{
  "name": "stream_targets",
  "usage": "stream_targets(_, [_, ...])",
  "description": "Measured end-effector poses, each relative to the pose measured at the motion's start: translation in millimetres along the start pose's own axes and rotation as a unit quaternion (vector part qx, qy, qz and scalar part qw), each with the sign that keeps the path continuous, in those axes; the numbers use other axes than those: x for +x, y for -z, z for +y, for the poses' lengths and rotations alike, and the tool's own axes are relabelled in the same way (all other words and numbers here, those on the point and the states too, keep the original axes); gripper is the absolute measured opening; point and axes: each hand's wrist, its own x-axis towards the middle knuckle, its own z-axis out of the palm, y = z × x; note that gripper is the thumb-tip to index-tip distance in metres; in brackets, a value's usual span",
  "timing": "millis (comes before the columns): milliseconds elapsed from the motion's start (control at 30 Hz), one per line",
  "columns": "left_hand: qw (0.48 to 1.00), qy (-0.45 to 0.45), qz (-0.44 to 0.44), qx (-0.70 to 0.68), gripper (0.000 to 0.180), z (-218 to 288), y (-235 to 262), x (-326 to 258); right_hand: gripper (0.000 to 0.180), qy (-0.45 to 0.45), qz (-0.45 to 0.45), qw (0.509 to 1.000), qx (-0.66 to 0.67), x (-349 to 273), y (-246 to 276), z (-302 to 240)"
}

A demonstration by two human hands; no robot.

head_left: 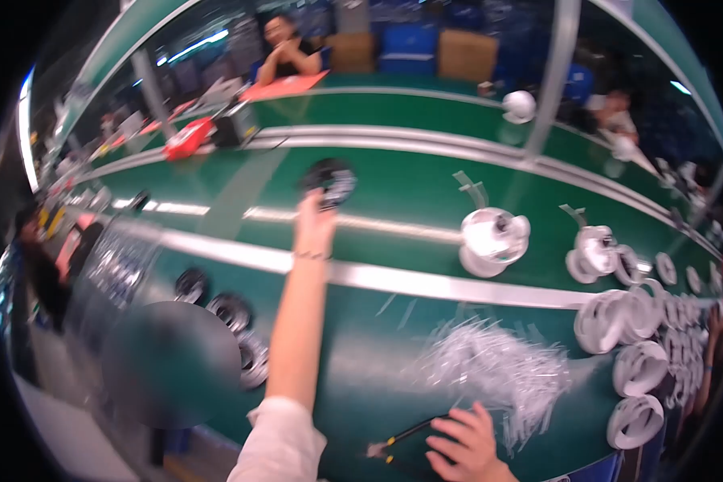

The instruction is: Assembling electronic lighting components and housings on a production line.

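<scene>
Right hand: your right hand (pixel 464 440) rests low and close to you on the green table (pixel 361 386), fingers spread flat and holding nothing.
Tool by the right hand: a thin black-handled tool (pixel 402 438) lies just left of those fingers, its long axis running from lower left to upper right; whether the fingertips touch it, you cannot tell.
Clear strips: a loose heap of clear plastic strips (pixel 490 373) lies just beyond the right hand, nearly touching the fingertips.
Left arm: your left arm stretches straight away from you, over the metal rail (pixel 426 281), out across the green belt (pixel 410 189).
Left hand: your left hand (pixel 313 225) is at the far end of that reach, fingers closed up around the near edge of the black reel (pixel 329 181).
Black reel: a round dark reel, sitting on the belt directly beyond your left fingers, touching them; the left hand is far nearer to it than the right.
Black reels, near left: more dark reels (pixel 229 309) stand in a row on the table, left of your forearm.
White reels: white reels (pixel 490 241) lie on the belt to the right, well apart from the left hand, with more stacked white reels (pixel 635 369) at the table's right edge.
</scene>
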Motion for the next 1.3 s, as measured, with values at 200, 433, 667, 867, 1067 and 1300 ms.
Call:
stream_targets(200, [0.949,-0.162,-0.174,0.207,0.028,36,-69,-58,0.022,0.033,0.028,0.994,-0.102,5,24,37])
stream_targets(433, [0.809,0.254,-0.405,0.343,0.031,-51,-117,-187,0.021,-0.15,0.251,0.871,-0.395,-23,148,85])
stream_targets(667, [0.86,0.334,-0.25,0.294,0.031,-46,-52,-198,0.03,-0.262,0.1,0.908,-0.311,-3,151,173])
stream_targets(867, [0.893,0.374,-0.208,0.14,0.045,-70,-5,-197,0.031,-0.338,0.131,0.873,-0.328,-84,141,229])
stream_targets(1067, [0.921,0.317,-0.173,0.149,0.032,-55,-6,-202,0.022,-0.33,0.068,0.823,-0.457,-37,147,171])
stream_targets(1300, [0.949,0.262,-0.132,0.117,0.032,-51,3,-183,0.007,0.066,0.022,0.934,-0.351,22,89,71])
